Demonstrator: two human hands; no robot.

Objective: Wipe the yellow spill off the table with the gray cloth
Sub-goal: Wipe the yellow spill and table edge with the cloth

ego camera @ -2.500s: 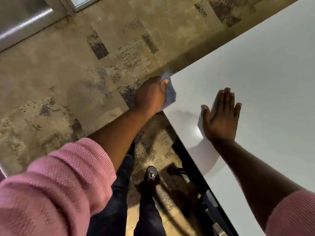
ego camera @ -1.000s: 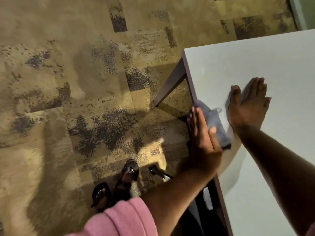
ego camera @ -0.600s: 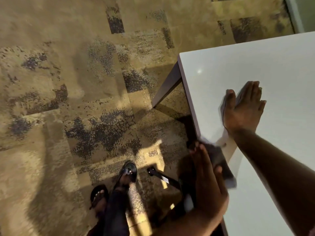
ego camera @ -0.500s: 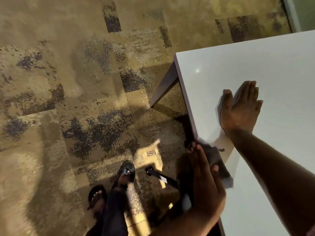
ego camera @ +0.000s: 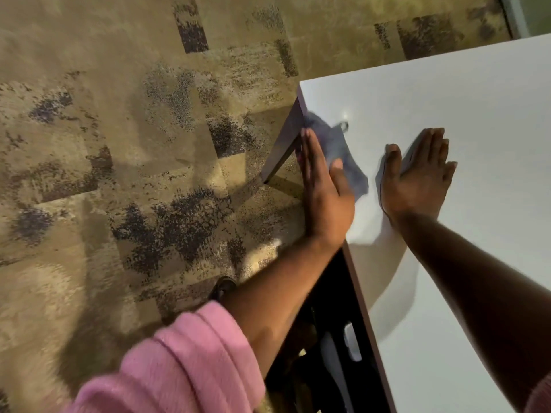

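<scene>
The gray cloth [ego camera: 337, 150] is draped over the left edge of the white table [ego camera: 477, 99], close to its far left corner. My left hand [ego camera: 323, 192] presses the cloth against that edge, fingers straight along the side and thumb on top. A small loop of the cloth sticks out toward the tabletop. My right hand [ego camera: 417, 177] lies flat, palm down, on the tabletop just right of the cloth, fingers together, holding nothing. I see no yellow spill anywhere on the visible table surface.
A dark table leg [ego camera: 286, 144] slants down from the corner. Patterned tan and dark carpet [ego camera: 134, 174] covers the floor on the left. Dark chair parts [ego camera: 334, 353] sit under the table edge. A shoe tip [ego camera: 223, 289] shows beside my left forearm.
My left hand has slid the cloth along the table's left edge, from the near part back up toward the far corner. My right hand has stayed flat on the tabletop.
</scene>
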